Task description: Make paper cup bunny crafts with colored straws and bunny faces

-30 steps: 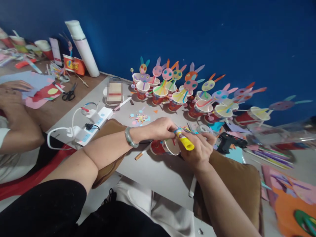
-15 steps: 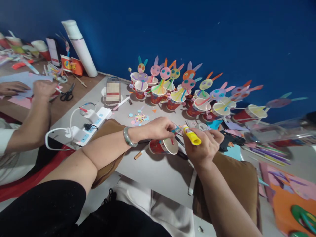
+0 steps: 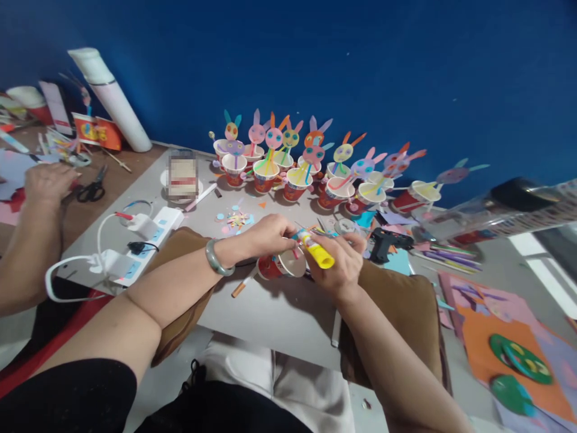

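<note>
My right hand [image 3: 338, 261] is closed around a yellow glue stick [image 3: 321, 254], its hollow base toward me and its far end at my left fingertips. My left hand [image 3: 273, 236], a bangle [image 3: 219, 258] on its wrist, pinches a small blue piece [image 3: 298, 233], perhaps paper; my fingers partly cover it. Under both hands a red and white paper cup [image 3: 269, 267] lies tipped on its side, mouth toward the right. A brown-tipped white stick [image 3: 243, 284] rests by the cup's left side.
Rabbit-topped paper cups [image 3: 297, 183] stand along the blue wall. A power strip [image 3: 153, 243] and brown cushions [image 3: 399, 319] flank my forearms. Paper scraps [image 3: 238, 219] lie behind the cup, a black glue gun [image 3: 388, 240] to the right. A co-worker's hand [image 3: 49, 180] is at far left.
My view has turned right, so everything sits further left in the picture. The glue stick's end and my left fingertips are slightly closer together. Only one of the co-worker's hands now shows.
</note>
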`<state>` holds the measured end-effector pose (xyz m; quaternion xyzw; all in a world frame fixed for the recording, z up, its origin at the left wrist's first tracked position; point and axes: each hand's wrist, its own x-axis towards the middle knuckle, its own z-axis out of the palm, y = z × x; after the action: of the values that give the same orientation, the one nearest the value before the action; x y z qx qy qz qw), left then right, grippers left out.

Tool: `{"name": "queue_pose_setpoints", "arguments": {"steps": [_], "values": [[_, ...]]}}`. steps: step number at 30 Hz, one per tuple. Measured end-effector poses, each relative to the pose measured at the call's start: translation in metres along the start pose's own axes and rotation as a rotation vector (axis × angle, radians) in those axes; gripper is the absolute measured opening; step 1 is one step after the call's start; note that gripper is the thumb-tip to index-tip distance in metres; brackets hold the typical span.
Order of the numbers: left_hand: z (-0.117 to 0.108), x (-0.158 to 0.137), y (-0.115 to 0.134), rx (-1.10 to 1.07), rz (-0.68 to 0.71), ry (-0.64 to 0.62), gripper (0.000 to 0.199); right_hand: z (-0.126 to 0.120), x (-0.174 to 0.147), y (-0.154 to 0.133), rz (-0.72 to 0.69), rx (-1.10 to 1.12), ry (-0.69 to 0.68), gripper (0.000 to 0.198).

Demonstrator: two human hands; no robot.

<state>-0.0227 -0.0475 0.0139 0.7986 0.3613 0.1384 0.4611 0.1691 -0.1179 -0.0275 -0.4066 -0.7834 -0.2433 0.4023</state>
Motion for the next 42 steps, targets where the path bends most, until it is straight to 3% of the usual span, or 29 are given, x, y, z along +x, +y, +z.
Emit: {"name": "queue_pose_setpoints", "arguments": {"steps": [3,7,12,19,26,33,37,39,42], "values": [[-0.001,-0.001,0.000,0.007,0.019,-0.010,0.022,0.000,0.000,-0.002,-0.014,0.003,-0.051,0.021],[0.000,-0.001,-0.001,-0.024,0.004,-0.015,0.020,-0.002,0.001,-0.003,0.066,-0.044,0.017,0.020],[0.001,0.000,-0.004,-0.056,0.029,-0.065,0.016,-0.001,0.003,-0.002,-0.043,0.001,-0.051,0.020],[-0.004,0.005,-0.012,-0.131,0.016,-0.015,0.026,-0.002,-0.001,0.013,0.159,-0.116,0.090,0.016],[-0.006,0.008,-0.017,-0.209,0.092,-0.067,0.025,0.002,-0.002,0.002,-0.018,0.043,-0.028,0.019],[-0.002,0.005,-0.014,-0.181,0.051,-0.021,0.026,0.001,0.002,0.006,0.074,-0.020,0.084,0.019],[-0.004,0.006,-0.014,-0.266,0.067,-0.078,0.026,0.001,0.000,0.003,-0.006,0.038,-0.028,0.018],[-0.006,0.007,-0.014,-0.296,0.053,-0.090,0.024,0.001,-0.002,0.008,0.081,0.000,-0.020,0.015],[-0.010,0.010,-0.017,-0.379,0.040,-0.077,0.019,-0.003,-0.003,0.020,0.329,-0.042,0.032,0.013]]}}
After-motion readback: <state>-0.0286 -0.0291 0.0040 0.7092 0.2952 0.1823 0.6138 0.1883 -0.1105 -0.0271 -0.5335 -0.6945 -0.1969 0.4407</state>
